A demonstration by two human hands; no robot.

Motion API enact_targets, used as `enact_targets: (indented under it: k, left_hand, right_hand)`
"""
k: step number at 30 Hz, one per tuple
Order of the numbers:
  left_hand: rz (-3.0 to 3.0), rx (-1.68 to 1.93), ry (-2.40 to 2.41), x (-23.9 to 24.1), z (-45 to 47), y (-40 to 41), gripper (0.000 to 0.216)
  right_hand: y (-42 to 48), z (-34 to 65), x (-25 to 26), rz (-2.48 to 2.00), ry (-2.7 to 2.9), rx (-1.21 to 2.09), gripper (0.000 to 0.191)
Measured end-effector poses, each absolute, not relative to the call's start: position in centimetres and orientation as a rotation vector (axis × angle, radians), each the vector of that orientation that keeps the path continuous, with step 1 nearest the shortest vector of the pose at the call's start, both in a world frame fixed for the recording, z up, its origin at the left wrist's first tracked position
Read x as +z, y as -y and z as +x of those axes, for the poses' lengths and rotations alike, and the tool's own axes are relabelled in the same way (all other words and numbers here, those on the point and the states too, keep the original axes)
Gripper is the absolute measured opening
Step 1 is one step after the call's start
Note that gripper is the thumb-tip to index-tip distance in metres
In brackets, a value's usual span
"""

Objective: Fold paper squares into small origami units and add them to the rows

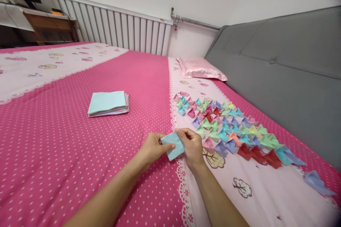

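A folded light blue paper (173, 144) lies low over the pink dotted bed sheet (80, 156), held between both hands. My left hand (152, 147) pinches its left edge with the thumb on top. My right hand (192, 146) grips its right side with fingers curled over the top edge. Just right of my hands, several folded paper boats (226, 127) in many colours lie in rows on the pale strip of the sheet. A stack of coloured paper sheets (108, 103), blue on top, sits on the sheet beyond my left hand.
A pink satin pillow (200, 68) lies at the bed's far end. A grey padded headboard (287, 71) runs along the right. A white radiator (114, 28) lines the far wall, with a wooden desk (50, 25) at the far left.
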State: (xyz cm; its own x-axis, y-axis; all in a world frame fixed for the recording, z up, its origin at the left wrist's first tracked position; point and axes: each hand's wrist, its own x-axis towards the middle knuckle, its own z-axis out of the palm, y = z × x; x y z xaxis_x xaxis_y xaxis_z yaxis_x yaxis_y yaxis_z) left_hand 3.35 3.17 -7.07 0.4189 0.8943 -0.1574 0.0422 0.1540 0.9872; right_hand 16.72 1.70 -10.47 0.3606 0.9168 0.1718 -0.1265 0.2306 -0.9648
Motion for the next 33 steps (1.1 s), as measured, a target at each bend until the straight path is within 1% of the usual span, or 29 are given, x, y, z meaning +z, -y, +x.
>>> enact_targets:
  k: [3,6,16,22,28,33]
  left_hand:
    - [1.177,0.833,-0.912,-7.1,3.3,-3.2,0.016]
    - [1.097,0.934,-0.862,-7.2,3.1,-3.5,0.018]
    - [0.971,0.977,-0.929,-6.5,3.2,-3.6,0.026]
    - [0.995,0.976,-0.941,-6.8,3.1,-3.7,0.028]
    - [0.991,0.926,-0.860,-6.8,2.6,-4.1,0.022]
    - [0.951,0.873,-0.902,-7.0,1.9,-4.7,0.024]
  right_hand:
    - [-1.8,16.7,-10.4,-1.030,0.904,0.971,0.018]
    - [-1.9,16.6,-10.3,-0.955,0.895,1.066,0.025]
    - [-2.0,17.0,-10.2,-1.072,0.843,0.975,0.035]
    - [-2.1,17.3,-10.5,-1.060,0.864,0.959,0.033]
    - [-2.1,17.5,-10.4,-1.067,0.924,0.951,0.018]
    - [-1.9,17.3,-10.3,-1.073,1.041,0.980,0.016]
